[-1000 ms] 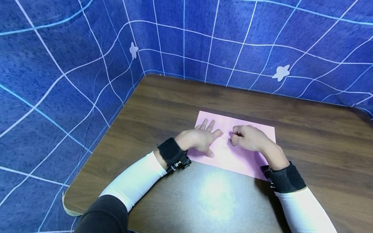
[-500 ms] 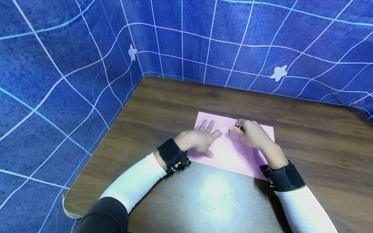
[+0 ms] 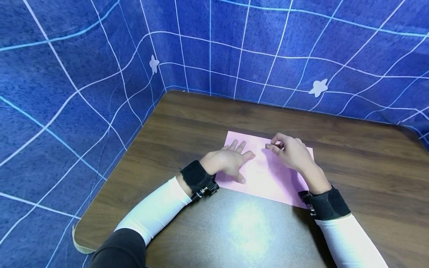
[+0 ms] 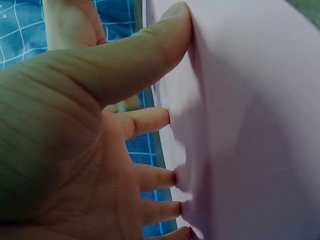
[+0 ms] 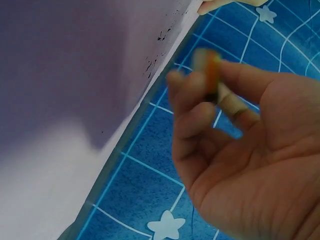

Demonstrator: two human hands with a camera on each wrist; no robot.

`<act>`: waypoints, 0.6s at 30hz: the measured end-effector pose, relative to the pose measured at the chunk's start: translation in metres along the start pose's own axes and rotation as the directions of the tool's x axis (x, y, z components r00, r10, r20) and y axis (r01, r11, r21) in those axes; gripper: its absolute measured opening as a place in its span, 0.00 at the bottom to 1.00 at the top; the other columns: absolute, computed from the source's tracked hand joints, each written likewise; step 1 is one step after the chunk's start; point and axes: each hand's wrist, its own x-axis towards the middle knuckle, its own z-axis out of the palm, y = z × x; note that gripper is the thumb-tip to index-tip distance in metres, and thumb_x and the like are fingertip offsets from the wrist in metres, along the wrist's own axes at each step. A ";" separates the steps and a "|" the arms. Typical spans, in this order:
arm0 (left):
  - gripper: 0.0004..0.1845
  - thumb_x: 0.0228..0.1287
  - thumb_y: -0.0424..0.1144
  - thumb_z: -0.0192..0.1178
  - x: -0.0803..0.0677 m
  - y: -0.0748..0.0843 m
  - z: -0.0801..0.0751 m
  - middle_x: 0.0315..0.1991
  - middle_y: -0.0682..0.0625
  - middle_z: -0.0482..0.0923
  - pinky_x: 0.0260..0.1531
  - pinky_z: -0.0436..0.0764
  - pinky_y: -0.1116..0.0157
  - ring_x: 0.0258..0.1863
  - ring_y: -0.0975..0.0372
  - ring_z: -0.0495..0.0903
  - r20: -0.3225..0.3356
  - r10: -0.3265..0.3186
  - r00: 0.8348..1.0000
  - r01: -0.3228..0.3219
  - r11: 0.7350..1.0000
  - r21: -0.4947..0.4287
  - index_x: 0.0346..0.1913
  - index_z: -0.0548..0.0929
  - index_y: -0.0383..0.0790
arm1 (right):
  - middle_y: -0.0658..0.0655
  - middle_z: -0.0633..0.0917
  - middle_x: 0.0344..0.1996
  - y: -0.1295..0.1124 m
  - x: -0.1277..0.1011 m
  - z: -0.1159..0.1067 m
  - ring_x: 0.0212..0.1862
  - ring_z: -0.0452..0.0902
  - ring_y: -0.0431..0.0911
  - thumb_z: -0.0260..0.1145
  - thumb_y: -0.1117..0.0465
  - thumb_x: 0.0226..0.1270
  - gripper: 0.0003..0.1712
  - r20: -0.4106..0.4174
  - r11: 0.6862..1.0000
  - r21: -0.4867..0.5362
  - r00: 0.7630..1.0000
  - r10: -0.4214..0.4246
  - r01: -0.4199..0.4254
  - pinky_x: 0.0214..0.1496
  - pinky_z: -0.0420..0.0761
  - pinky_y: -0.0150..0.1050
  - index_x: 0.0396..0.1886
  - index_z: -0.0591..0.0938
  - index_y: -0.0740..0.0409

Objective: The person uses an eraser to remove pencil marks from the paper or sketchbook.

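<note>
Pink paper [image 3: 268,175] lies flat on the wooden table [image 3: 187,123], its long axis running left to right. On its left part the left hand [image 3: 228,162] presses down, fingers [image 4: 150,120] spread straight. Over the far edge, the right hand [image 3: 291,152] hovers, fingers [image 5: 200,100] pinching a small orange-tipped object [image 5: 210,65], too blurred to identify.
</note>
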 end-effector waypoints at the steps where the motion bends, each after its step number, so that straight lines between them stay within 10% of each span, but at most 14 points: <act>1: 0.49 0.60 0.62 0.69 0.000 0.000 0.000 0.85 0.39 0.31 0.82 0.47 0.42 0.83 0.42 0.31 -0.002 0.001 1.000 -0.001 1.000 0.004 0.80 0.56 0.60 | 0.57 0.89 0.31 0.001 0.000 0.000 0.32 0.82 0.51 0.66 0.59 0.70 0.06 -0.014 1.000 -0.009 1.000 0.005 -0.005 0.33 0.75 0.44 0.43 0.85 0.52; 18: 0.49 0.60 0.60 0.70 0.002 0.000 0.004 0.84 0.37 0.31 0.82 0.44 0.43 0.83 0.40 0.31 -0.013 0.016 1.000 -0.016 1.000 0.000 0.80 0.56 0.58 | 0.56 0.90 0.34 0.002 -0.006 -0.006 0.32 0.82 0.56 0.68 0.64 0.64 0.03 0.008 0.989 -0.133 0.998 0.058 -0.057 0.31 0.79 0.54 0.34 0.87 0.52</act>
